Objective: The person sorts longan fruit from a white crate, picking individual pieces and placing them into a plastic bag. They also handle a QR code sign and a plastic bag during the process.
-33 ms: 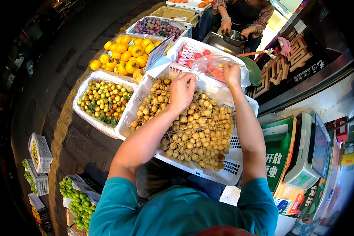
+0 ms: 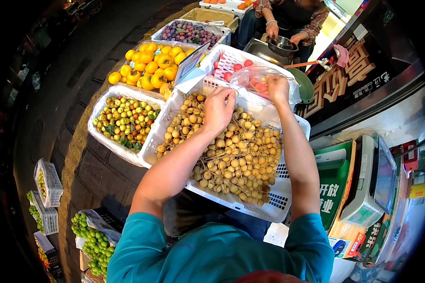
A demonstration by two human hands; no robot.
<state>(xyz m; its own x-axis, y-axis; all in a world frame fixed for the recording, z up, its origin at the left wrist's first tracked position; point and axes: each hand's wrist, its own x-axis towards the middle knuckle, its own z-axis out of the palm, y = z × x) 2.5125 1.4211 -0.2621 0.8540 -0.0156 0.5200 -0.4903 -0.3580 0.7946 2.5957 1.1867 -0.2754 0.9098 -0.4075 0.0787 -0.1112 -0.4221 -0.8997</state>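
Both my arms reach over a white plastic crate [image 2: 152, 150] heaped with longans [image 2: 236, 160] on thin brown stems. My left hand [image 2: 218, 108] is closed above the far part of the heap, thumb and forefinger together. Something small and pale shows at its fingertips, too small to name. At the crate's far right, my right hand [image 2: 278, 88] pinches a clear plastic bag [image 2: 250, 75]. The bag spreads over a white basket [image 2: 213, 57] of red fruit, and its lower part is crumpled.
Persimmons [image 2: 148, 66], green-brown jujubes [image 2: 123, 120] and purple plums [image 2: 189, 33] lie in boxes to the left and beyond. A co-worker's hands [image 2: 295, 37] hold a metal bowl [image 2: 282, 45] at the far right. A weighing scale [image 2: 363, 184] stands at right; green fruit [image 2: 92, 243] is at lower left.
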